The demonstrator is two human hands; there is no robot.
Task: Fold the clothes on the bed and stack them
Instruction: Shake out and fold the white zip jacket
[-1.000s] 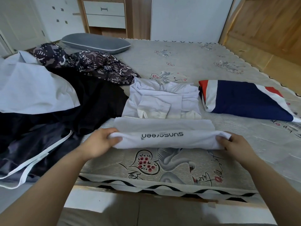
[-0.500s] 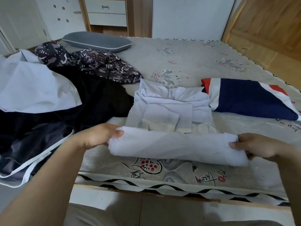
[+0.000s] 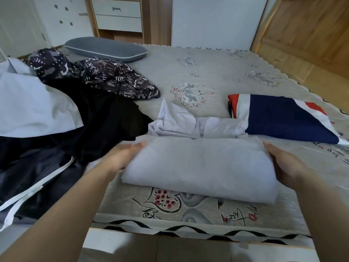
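Our fingers are lying fairly straight along the two short ends of the folded white garment (image 3: pixel 200 171), the left hand (image 3: pixel 122 157) cupping its left end and the right hand (image 3: pixel 283 163) pressing flat against its right end; we cannot tell whether any fingertips are tucking underneath. The folded white garment is resting near the bed's (image 3: pixel 207 72) front edge, partly overlapping a rumpled white shirt (image 3: pixel 188 123) just behind it. We are judging the task as partway through: a navy, red and white piece (image 3: pixel 283 118) is lying folded to the right behind the garment, while left of it a black garment (image 3: pixel 98 125), a pale sheet-like piece (image 3: pixel 32 108) and a camouflage-patterned piece (image 3: pixel 105 76) are waiting unfolded. Compared with half a second ago, the garment is no longer hanging between pinching fingers; it is now sitting down as a thicker bundle, doubled over, with the hands flattening beside it.
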